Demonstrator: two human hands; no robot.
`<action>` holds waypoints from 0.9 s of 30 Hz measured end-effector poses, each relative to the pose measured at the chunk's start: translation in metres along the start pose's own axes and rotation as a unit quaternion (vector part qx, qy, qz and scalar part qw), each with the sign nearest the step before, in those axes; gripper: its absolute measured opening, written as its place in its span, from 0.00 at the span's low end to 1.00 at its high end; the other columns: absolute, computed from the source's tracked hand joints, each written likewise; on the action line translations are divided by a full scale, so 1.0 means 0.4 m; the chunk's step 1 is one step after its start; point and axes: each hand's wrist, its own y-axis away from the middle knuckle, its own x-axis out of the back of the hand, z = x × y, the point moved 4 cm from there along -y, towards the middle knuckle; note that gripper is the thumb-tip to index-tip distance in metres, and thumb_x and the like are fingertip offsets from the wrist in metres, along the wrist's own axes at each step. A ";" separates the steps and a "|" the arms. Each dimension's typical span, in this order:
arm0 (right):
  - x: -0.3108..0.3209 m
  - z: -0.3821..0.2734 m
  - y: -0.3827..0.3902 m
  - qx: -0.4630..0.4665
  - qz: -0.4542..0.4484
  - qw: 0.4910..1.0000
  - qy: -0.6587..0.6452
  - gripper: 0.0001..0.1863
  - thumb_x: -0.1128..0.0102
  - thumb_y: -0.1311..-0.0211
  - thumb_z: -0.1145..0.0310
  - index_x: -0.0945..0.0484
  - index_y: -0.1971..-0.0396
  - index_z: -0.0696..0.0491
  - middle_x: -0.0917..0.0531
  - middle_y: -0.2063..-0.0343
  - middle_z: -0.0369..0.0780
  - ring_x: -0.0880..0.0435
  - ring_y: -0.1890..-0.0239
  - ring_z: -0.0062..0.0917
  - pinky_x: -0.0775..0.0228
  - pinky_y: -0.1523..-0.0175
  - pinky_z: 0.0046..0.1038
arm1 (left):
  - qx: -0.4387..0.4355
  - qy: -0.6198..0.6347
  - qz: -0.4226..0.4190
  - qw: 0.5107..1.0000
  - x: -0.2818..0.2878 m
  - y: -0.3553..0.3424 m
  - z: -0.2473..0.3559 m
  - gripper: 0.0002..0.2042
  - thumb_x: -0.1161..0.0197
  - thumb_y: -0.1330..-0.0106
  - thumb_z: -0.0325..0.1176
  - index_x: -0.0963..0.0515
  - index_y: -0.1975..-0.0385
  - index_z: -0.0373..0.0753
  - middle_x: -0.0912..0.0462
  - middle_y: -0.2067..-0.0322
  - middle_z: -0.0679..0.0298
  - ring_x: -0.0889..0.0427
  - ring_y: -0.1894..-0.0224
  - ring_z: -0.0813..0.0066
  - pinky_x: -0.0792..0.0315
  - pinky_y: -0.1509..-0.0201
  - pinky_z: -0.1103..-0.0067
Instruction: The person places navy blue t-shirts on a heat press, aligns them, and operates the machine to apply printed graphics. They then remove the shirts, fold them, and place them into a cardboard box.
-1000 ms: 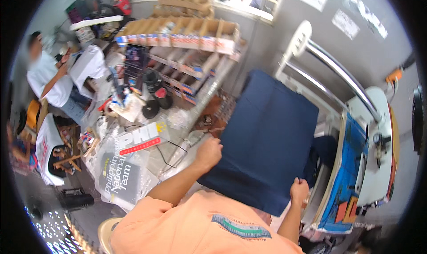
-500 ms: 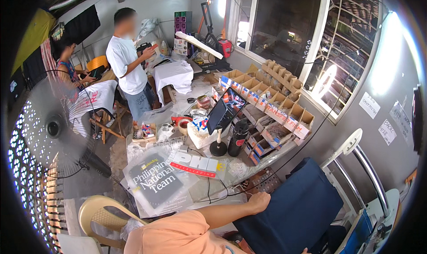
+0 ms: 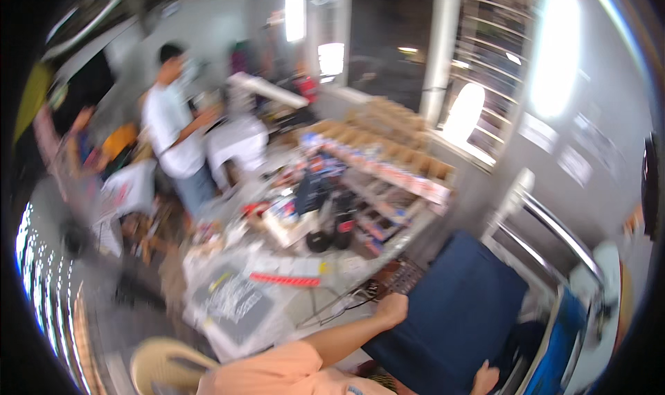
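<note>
A dark navy cloth (image 3: 454,312) lies spread over a flat raised surface at the lower right. My left hand (image 3: 393,310) is closed on its left edge, my arm reaching across from the lower middle. At the near right edge of the cloth, my right hand (image 3: 485,379) shows only in part, its fingers closed on the fabric. Whatever carries the cloth is hidden under it. The picture is smeared by motion.
A machine with chrome bars (image 3: 560,237) stands to the right of the cloth. On the table are printed transfer sheets (image 3: 239,301), a black tumbler (image 3: 343,218) and a cardboard compartment rack (image 3: 388,163). A fan (image 3: 73,237) and a plastic chair (image 3: 149,367) are at left; a person in white (image 3: 170,121) stands beyond.
The view has swung, so the table and room sit further left and are blurred. My right hand, barely visible earlier, now shows at the cloth's near edge. My left hand keeps its hold.
</note>
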 end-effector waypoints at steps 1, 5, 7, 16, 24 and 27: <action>-0.003 -0.057 0.016 -0.011 -0.011 0.999 -0.028 0.26 0.34 0.37 0.50 0.19 0.66 0.64 0.15 0.63 0.57 0.16 0.56 0.55 0.26 0.50 0.50 | 0.051 -0.009 0.015 0.999 -0.028 -0.010 -0.071 0.10 0.40 0.39 0.29 0.14 0.67 0.31 0.13 0.64 0.42 0.12 0.58 0.44 0.19 0.55 0.56; 0.079 -0.090 0.054 -0.072 -0.067 0.994 -0.054 0.23 0.33 0.36 0.52 0.17 0.61 0.62 0.15 0.59 0.56 0.16 0.53 0.53 0.25 0.46 0.48 | 0.015 0.020 0.055 0.998 0.020 0.013 -0.046 0.14 0.36 0.35 0.40 0.14 0.69 0.34 0.14 0.66 0.43 0.15 0.58 0.40 0.23 0.51 0.54; 0.070 -0.063 0.052 -0.098 -0.079 0.988 -0.091 0.22 0.33 0.37 0.53 0.16 0.59 0.59 0.15 0.58 0.53 0.16 0.51 0.50 0.25 0.44 0.46 | 0.021 -0.020 0.059 0.998 0.035 0.010 -0.012 0.15 0.37 0.34 0.43 0.13 0.68 0.35 0.14 0.66 0.44 0.15 0.58 0.41 0.23 0.51 0.55; 0.053 0.018 0.086 -0.090 -0.058 0.960 -0.258 0.18 0.32 0.41 0.60 0.16 0.58 0.58 0.17 0.58 0.50 0.17 0.52 0.45 0.25 0.44 0.40 | 0.038 -0.168 0.061 0.983 -0.028 -0.012 -0.002 0.15 0.38 0.32 0.41 0.12 0.65 0.35 0.13 0.63 0.45 0.14 0.57 0.42 0.22 0.49 0.58; -0.017 0.054 0.088 -0.024 0.016 0.922 -0.387 0.13 0.31 0.40 0.64 0.17 0.62 0.59 0.19 0.64 0.48 0.19 0.59 0.44 0.26 0.51 0.41 | -0.003 0.060 0.118 0.991 -0.085 0.030 -0.133 0.17 0.46 0.25 0.39 0.16 0.51 0.34 0.13 0.54 0.48 0.16 0.48 0.48 0.26 0.41 0.64; -0.001 0.050 0.101 -0.020 -0.003 0.915 -0.402 0.16 0.35 0.35 0.60 0.20 0.57 0.57 0.19 0.62 0.49 0.19 0.56 0.48 0.26 0.49 0.42 | 0.011 0.055 0.093 0.994 -0.071 0.030 -0.109 0.20 0.51 0.22 0.40 0.21 0.44 0.32 0.16 0.48 0.46 0.19 0.42 0.51 0.29 0.36 0.66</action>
